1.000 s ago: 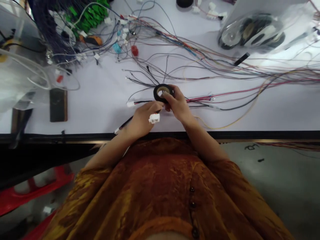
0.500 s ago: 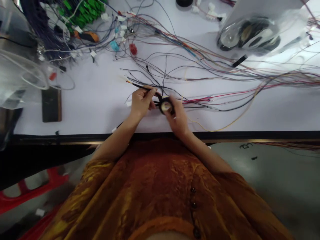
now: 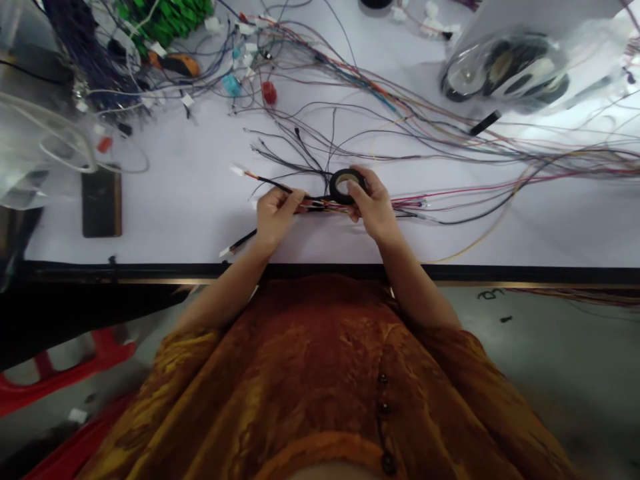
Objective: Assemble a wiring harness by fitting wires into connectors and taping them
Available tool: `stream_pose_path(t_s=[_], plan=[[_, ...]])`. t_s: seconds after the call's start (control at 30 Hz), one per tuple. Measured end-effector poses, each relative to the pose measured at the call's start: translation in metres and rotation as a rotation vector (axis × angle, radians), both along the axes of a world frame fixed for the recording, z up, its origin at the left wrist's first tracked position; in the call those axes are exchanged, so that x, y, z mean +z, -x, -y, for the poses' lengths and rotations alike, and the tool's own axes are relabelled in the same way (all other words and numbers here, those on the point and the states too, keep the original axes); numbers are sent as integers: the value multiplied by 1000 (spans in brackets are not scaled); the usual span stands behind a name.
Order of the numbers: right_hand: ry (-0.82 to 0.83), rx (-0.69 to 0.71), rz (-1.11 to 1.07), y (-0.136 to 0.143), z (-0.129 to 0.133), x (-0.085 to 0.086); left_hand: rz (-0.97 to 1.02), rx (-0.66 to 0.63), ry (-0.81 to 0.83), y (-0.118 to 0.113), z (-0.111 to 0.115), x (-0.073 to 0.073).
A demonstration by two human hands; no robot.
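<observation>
My left hand pinches a black-sleeved cable that ends in a white connector at its upper left. A second black cable comes out below that hand, toward the table edge. In my right hand is a roll of black tape, thumb at its centre hole and fingers around its right side. Between the hands, the wires run side by side beneath the roll. Several thin dark wires fan out above them.
Long coloured wires cross the white table toward the right. A phone lies at left, below an orange-black tool and green connectors. Upper right, a clear bag holds rolls. The table's dark edge is nearest my body.
My right hand and the tape roll have moved right and slightly up, away from my left hand. The roll's face and the wires between my hands now show more clearly.
</observation>
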State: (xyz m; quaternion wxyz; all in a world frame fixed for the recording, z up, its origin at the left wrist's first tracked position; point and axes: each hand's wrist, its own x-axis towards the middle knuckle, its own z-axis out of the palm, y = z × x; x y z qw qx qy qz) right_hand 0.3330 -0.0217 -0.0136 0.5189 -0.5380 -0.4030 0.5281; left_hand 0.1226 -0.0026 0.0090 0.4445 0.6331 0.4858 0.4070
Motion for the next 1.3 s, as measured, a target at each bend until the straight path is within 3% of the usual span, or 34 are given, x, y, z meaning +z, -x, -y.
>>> stream_pose_path(t_s=[0.17,0.3,0.4,0.57,0.7,0.77,0.83,0.9,0.97,1.03,1.1,1.2,1.3], plan=[[42,-37,59,-6,10,-6,80,-223,100,-11,-18,-20],[-12,-55,141,-1,20,1,58,-98,92,-22,-19,-19],[-82,-47,255,20,43,5,18,-10,72,-24,-23,-10],[-161,146,306,49,68,3,-216,-139,17,-24,-17,21],[-98,-46,264,29,47,14,-662,-303,-308,-36,18,46],[-34,-20,226,16,30,20,-878,-446,-445,-42,37,53],[25,98,209,7,12,22,-931,-562,-496,-44,46,53],[84,182,189,2,-2,18,-788,-577,-486,-40,43,45],[121,156,177,-1,-12,8,-504,-444,-386,-31,30,27],[87,66,241,-6,-17,-2,-193,-216,-154,-21,13,4],[-10,-8,412,-13,-18,-8,11,-91,116,-14,-2,-17],[-152,-6,680,-23,-16,-3,131,-70,301,-10,-15,-35],[-277,175,854,-28,-18,12,126,-98,298,-13,-20,-33]])
